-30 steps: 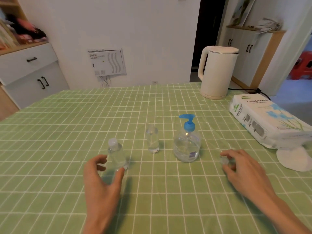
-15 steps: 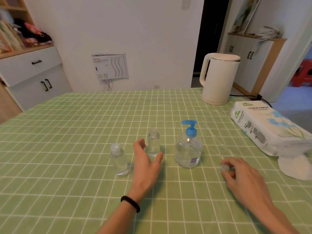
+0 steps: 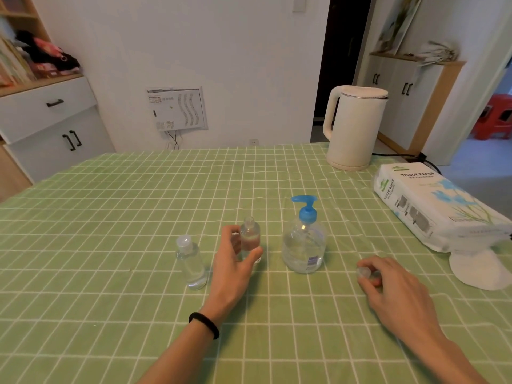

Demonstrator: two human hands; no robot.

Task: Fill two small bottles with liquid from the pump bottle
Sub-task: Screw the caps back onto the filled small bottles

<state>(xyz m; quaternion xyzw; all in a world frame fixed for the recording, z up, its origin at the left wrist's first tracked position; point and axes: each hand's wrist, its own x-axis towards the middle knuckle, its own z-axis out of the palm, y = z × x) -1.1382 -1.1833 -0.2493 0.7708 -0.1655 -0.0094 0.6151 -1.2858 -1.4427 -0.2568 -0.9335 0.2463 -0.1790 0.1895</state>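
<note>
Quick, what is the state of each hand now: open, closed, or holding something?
Left hand: fingers curled round the uncapped small bottle.
Right hand: pinches a small clear cap.

The table with 1 green checked tablecloth (image 3: 110, 217) carries 3 clear bottles: 2 small ones, namely 1 capped small bottle (image 3: 191, 263) and 1 uncapped small bottle (image 3: 250, 237), and 1 pump bottle (image 3: 303, 246) with 1 blue pump head. There are 2 hands in view, 1 left hand (image 3: 235, 263) and 1 right hand (image 3: 393, 284), along with 1 black wristband (image 3: 204, 325) and 1 loose cap (image 3: 363, 272). Around them are 1 white kettle (image 3: 354, 128), 1 tissue pack (image 3: 432, 209), 1 white round pad (image 3: 476, 268) and 1 red stool (image 3: 496, 117).
</note>
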